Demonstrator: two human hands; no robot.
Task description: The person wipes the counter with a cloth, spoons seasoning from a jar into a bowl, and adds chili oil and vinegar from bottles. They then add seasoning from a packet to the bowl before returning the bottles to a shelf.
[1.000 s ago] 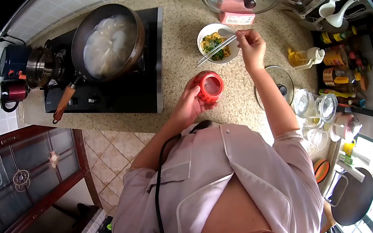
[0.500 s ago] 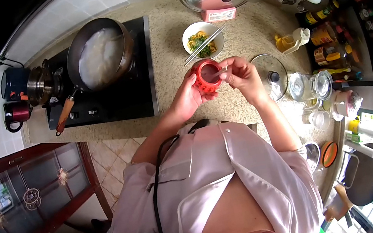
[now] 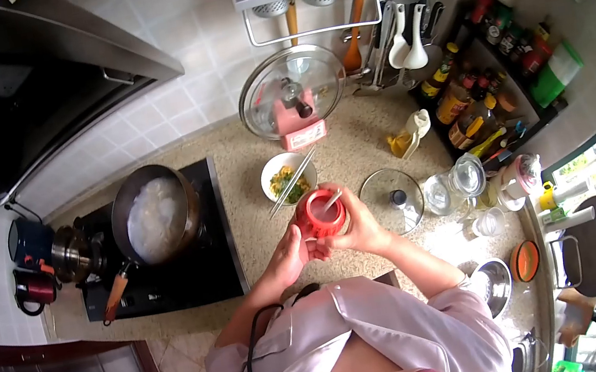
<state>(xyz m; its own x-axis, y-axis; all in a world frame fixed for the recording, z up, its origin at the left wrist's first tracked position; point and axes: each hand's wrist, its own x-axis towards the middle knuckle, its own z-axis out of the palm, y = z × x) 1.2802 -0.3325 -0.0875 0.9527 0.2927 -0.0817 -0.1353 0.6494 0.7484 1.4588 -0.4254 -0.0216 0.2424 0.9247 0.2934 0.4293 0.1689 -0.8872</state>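
A red jar (image 3: 310,225) with an open mouth tips toward me above the counter. My right hand (image 3: 358,225) wraps around its right side. On the left, my left hand (image 3: 288,260) meets the jar, thumb by its wall and fingers underneath, cradling it loosely. A thin pale handle, perhaps a small spoon (image 3: 334,198), leans out of the jar's mouth; its lower end is hidden inside. Just behind the jar stands a white bowl (image 3: 266,178) of chopped greens and something yellow, with metal chopsticks (image 3: 300,168) laid across it.
At left, a deep pan (image 3: 193,211) of cloudy white liquid sits on the black stove (image 3: 223,277). A glass lid (image 3: 397,226) lies right of my hands; a larger lid (image 3: 255,118) leans at the back. An oil bottle (image 3: 410,137), glass jars (image 3: 438,195) and seasoning bottles (image 3: 456,104) stand on the right.
My right hand has gone from pinching the pale handle to wrapping around the jar. My left hand's hold looks looser. The view has tilted up, showing the utensil rack.
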